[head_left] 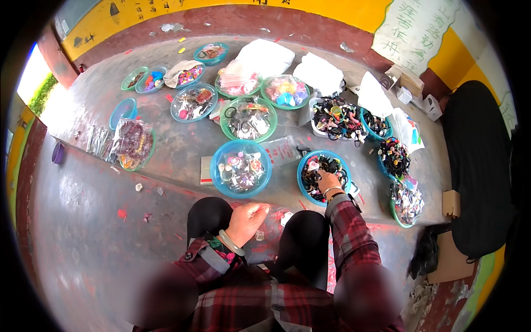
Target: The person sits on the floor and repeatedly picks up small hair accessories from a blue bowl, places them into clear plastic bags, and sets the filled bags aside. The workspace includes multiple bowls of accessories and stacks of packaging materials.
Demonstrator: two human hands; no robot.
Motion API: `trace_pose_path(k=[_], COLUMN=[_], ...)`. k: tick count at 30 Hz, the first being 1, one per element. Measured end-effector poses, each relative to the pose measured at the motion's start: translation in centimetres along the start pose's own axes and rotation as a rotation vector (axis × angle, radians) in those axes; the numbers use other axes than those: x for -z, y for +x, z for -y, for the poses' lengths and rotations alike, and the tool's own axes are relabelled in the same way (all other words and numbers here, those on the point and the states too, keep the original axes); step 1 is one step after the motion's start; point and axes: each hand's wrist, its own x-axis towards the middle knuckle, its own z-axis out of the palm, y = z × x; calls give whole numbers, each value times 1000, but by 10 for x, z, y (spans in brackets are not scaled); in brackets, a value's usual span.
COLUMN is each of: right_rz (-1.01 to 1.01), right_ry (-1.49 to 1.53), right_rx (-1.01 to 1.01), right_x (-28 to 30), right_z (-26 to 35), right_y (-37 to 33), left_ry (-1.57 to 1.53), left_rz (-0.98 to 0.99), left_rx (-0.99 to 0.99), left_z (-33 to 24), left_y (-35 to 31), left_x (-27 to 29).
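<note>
My right hand (329, 182) reaches into a blue basin (299, 180) of black elastic hair ties (332, 166) with small coloured ornaments. Its fingers point down and press together at the pile, and their tips are partly lost among the ties. Over my lap, between my knees, my left hand (247, 221) is closed with thumb and fingers together. Whatever it may hold is too small or too hidden to make out. Left of the right hand's basin stands another blue basin (214, 180) with small pale and pink ornaments in clear wrapping.
Farther back on the grey ledge (182, 133) stand several basins of small goods, including a green one (223, 127). White sacks (267, 55) lie behind them. A white tub (318, 131) heaped with black hair ties stands back right. A large black case (478, 166) leans at the right.
</note>
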Motion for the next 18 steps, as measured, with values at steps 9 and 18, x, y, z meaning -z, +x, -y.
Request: trace_pose_path(k=[9, 18], right_rz=[60, -306], right_ry=[-100, 321], right_rx=[41, 6], right_x=[9, 58], right_z=[-20, -38], right_y=[-32, -70], left_ry=[-11, 32], left_rz=[-29, -34], left_rx=[-26, -11], left_z=[2, 5], left_y=[-1, -1], left_x=[0, -2])
